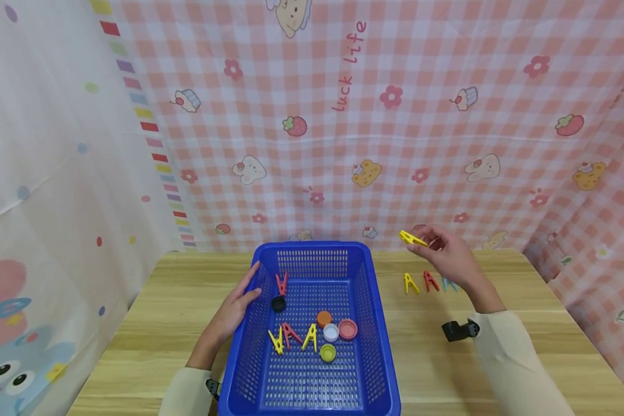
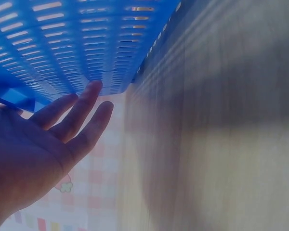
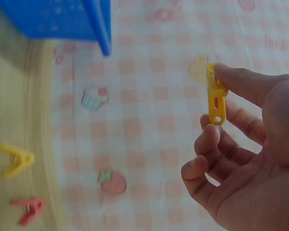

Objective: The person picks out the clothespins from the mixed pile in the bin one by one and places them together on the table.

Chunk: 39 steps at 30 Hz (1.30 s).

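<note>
In the head view my right hand point(image 1: 449, 254) is raised over the table's far right part, pinching a yellow clothespin point(image 1: 413, 238) between thumb and fingers. The right wrist view shows this clothespin point(image 3: 216, 94) upright at the fingertips, the other fingers loosely bent. My left hand point(image 1: 232, 312) lies along the left rim of a blue plastic basket point(image 1: 383, 346), thumb and index finger on the rim. In the left wrist view its other fingers point(image 2: 82, 120) extend along the basket's perforated outer wall. Inside lie yellow clothespins point(image 1: 311, 337), red clothespins point(image 1: 282, 284) and several bottle caps point(image 1: 348, 329).
Right of the basket, on the wooden table point(image 1: 416, 370), lie a yellow clothespin point(image 1: 410, 283), a red clothespin point(image 1: 430, 281) and a light blue clothespin point(image 1: 449, 283), partly behind the right hand. A checked curtain point(image 1: 322, 173) hangs behind the table.
</note>
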Available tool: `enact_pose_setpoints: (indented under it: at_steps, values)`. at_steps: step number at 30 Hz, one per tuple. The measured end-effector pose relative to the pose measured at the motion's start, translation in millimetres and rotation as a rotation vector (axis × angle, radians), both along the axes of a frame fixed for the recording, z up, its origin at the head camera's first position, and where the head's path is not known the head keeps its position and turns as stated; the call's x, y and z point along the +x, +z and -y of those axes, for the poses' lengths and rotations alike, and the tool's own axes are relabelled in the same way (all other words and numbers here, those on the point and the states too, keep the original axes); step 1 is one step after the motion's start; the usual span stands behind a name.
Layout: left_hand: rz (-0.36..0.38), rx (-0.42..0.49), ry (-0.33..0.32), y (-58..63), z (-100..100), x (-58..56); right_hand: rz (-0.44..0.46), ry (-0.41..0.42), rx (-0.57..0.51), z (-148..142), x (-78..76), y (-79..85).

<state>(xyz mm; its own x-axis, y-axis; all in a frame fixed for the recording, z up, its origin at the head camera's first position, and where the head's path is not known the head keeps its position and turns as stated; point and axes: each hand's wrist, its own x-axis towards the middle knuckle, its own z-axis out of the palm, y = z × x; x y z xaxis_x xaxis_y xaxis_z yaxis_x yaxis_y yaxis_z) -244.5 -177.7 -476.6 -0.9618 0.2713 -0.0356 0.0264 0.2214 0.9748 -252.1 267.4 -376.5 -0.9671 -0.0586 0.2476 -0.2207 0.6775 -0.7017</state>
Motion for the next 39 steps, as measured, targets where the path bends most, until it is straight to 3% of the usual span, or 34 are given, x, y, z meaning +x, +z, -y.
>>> enact_pose_setpoints:
  at_steps: [12,22,34,39]
  values:
    - [0.001,0.014,-0.009,1.5,3,-0.5,-0.002,-0.166,-0.037,-61,0.1,-29.0]
    - [-0.022,-0.01,0.018,0.3,2,-0.7,0.187,-0.325,-0.112,-99,0.4,-65.4]
    - [-0.009,-0.006,0.013,1.8,2,0.9,0.283,-0.439,-0.134,-128,0.6,-109.4]
    - [-0.006,-0.008,0.005,1.9,2,0.4,0.323,-0.502,-0.17,-130,-0.5,-120.6]
